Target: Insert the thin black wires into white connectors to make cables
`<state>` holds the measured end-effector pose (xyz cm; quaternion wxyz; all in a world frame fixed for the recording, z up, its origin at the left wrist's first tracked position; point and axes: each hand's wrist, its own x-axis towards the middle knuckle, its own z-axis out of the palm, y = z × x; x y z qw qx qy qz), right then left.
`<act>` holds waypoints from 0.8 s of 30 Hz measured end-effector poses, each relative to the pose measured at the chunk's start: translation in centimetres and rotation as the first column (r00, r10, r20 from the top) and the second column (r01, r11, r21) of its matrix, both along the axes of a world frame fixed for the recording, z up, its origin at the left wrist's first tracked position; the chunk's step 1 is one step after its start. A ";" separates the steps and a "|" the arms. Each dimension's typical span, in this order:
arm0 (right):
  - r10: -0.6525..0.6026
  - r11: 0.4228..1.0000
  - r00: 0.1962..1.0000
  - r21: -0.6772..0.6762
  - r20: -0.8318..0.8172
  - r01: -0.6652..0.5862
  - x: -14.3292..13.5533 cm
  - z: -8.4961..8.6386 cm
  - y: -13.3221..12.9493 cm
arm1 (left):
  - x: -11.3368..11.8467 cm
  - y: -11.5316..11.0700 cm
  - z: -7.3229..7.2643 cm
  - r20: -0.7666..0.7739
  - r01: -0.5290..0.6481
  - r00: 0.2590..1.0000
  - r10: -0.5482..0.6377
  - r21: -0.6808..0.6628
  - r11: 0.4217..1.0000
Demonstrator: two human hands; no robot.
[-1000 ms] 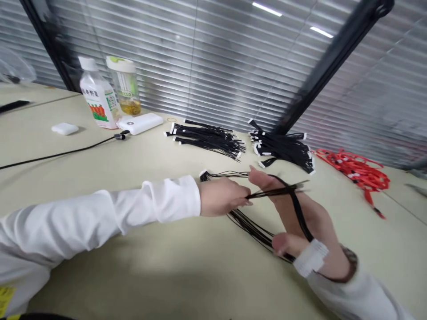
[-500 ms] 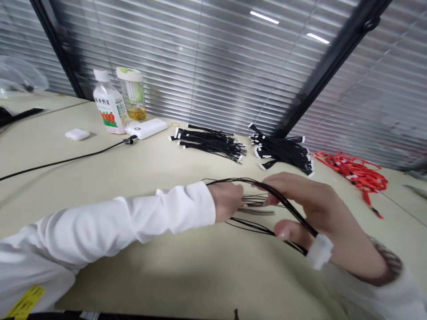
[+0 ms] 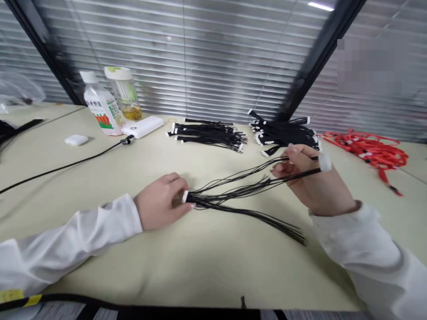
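A black wire harness (image 3: 230,195) stretches between my two hands over the table, its thin wires fanned into several strands. My left hand (image 3: 163,200) is closed on the end with a small white connector (image 3: 185,196), thumb and fingers pinching it. Raised at the right, my right hand (image 3: 310,178) has its fingers curled round wires near the other white connector (image 3: 324,162), which lies against the hand. One bunch of loose wire ends (image 3: 293,232) hangs free, pointing toward the lower right.
Behind lie two piles of black wire harnesses (image 3: 207,135) (image 3: 283,132) and a heap of red cables (image 3: 370,149). At the back left stand a juice bottle (image 3: 103,109) and a clear cup (image 3: 125,93), beside a white power bank (image 3: 145,126), a white earphone case (image 3: 76,140) and a black cable (image 3: 73,159).
My left hand has moved left to the harness's connector end. My right hand has turned and moved up, and the wires now stretch out between the hands.
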<state>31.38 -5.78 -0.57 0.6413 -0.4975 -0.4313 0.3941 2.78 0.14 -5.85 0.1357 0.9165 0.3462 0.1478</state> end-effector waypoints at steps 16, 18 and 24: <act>0.003 0.998 0.978 -0.060 -0.211 -0.016 -1.1 2.5 -2.8 | 3.5 -0.4 0.6 0.262 0.079 0.964 0.046 -0.449 0.890; -0.021 0.999 0.983 -0.049 -0.184 0.013 -0.6 2.3 -2.8 | 3.4 -0.8 0.8 0.214 0.126 0.976 -0.046 -0.379 0.917; -0.074 0.997 0.991 -0.042 -0.111 0.070 -0.6 2.7 -3.2 | 4.0 -1.3 0.3 0.241 -0.006 0.967 0.078 -0.286 0.958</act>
